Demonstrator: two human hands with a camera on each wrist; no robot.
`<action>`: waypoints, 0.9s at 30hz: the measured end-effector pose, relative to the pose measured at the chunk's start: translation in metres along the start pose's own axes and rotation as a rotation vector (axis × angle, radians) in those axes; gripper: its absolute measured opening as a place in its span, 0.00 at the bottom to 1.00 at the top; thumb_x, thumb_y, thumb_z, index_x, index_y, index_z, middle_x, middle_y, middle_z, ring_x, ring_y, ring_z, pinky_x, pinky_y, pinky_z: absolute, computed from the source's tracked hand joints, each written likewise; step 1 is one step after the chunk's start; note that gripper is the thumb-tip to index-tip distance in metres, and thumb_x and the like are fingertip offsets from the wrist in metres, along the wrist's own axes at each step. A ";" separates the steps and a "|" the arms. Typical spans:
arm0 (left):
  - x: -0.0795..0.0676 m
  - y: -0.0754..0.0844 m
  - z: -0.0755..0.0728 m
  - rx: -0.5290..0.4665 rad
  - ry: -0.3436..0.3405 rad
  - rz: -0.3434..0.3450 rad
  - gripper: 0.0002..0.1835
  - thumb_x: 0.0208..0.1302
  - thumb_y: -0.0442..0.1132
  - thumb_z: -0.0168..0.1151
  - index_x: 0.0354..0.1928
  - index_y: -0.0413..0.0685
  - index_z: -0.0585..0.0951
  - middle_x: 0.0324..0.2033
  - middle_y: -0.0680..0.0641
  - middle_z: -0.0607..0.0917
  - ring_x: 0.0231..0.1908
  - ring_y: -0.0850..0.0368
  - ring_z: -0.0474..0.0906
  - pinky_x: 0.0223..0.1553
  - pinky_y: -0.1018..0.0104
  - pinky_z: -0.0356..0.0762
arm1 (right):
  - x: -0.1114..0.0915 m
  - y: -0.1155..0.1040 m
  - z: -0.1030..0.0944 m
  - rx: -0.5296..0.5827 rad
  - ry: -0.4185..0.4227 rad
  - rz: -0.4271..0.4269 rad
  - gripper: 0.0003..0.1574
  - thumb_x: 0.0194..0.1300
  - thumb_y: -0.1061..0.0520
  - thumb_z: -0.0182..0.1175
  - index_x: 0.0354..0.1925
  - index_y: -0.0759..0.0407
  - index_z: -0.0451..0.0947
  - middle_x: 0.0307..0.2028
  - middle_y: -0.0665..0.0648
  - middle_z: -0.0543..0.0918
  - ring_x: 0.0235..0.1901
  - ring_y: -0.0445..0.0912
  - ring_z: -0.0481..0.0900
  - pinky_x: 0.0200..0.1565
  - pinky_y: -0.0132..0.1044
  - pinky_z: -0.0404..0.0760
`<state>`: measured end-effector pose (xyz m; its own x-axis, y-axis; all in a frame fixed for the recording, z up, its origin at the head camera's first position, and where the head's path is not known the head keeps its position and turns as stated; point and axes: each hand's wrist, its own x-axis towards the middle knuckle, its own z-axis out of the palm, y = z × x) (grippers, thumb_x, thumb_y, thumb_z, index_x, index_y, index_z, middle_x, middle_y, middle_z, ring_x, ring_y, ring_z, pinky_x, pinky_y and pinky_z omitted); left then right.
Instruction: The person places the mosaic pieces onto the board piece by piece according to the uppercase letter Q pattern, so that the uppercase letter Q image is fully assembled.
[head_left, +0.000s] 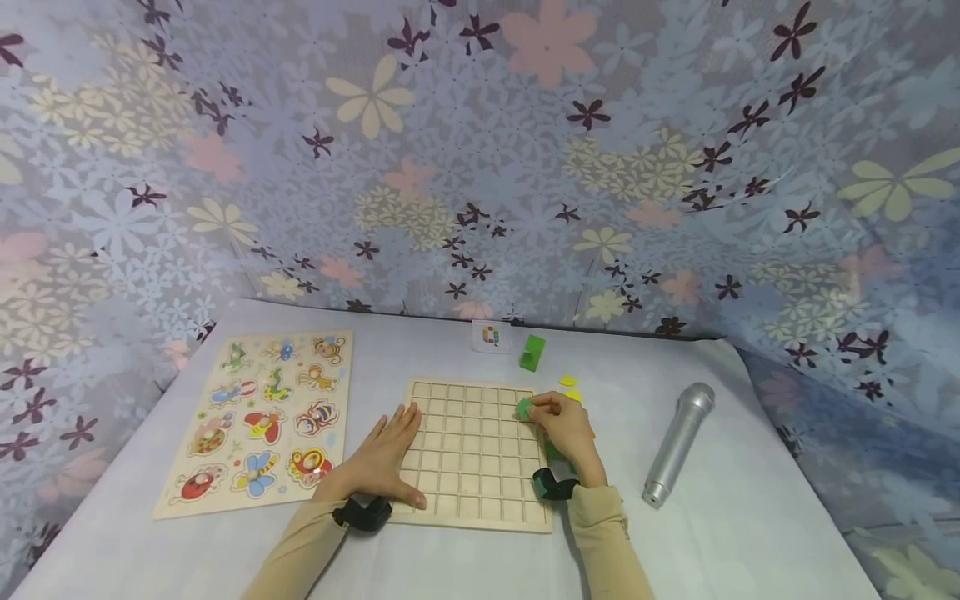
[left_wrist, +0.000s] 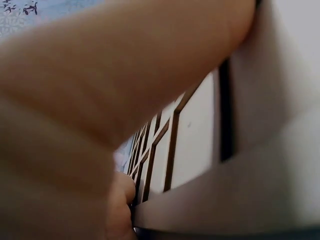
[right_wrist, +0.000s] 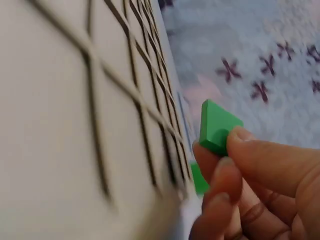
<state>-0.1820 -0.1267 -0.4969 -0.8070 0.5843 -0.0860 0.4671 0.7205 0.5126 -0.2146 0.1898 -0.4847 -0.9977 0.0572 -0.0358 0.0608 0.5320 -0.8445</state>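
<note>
A wooden grid board (head_left: 468,467) with square recesses lies on the white table. My left hand (head_left: 384,460) rests along the board's left edge, fingers spread and thumb on the near left corner. In the left wrist view the thumb (left_wrist: 130,65) crosses in front of the grid. Over the board's far right corner, my right hand (head_left: 564,425) pinches a green tile (head_left: 523,409). The right wrist view shows this flat green tile (right_wrist: 217,125) between thumb and fingertips, held apart from the board.
Beyond the board are a green block (head_left: 532,353) and a small printed card (head_left: 491,337). Yellow pieces (head_left: 568,380) lie past the right hand, and green ones (head_left: 553,454) partly under it. A silver microphone (head_left: 678,446) lies right; an insect peg puzzle (head_left: 258,421) lies left.
</note>
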 end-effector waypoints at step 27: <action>-0.001 0.002 0.001 -0.002 0.014 0.003 0.73 0.37 0.65 0.75 0.73 0.27 0.45 0.75 0.31 0.43 0.75 0.33 0.37 0.73 0.36 0.38 | -0.011 0.000 0.011 0.063 -0.104 -0.109 0.15 0.66 0.58 0.61 0.50 0.59 0.83 0.43 0.60 0.86 0.36 0.42 0.82 0.35 0.30 0.79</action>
<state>-0.1796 -0.1256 -0.4961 -0.8104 0.5813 -0.0728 0.4687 0.7179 0.5147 -0.2040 0.1798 -0.4908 -0.9962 -0.0870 0.0056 -0.0465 0.4757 -0.8784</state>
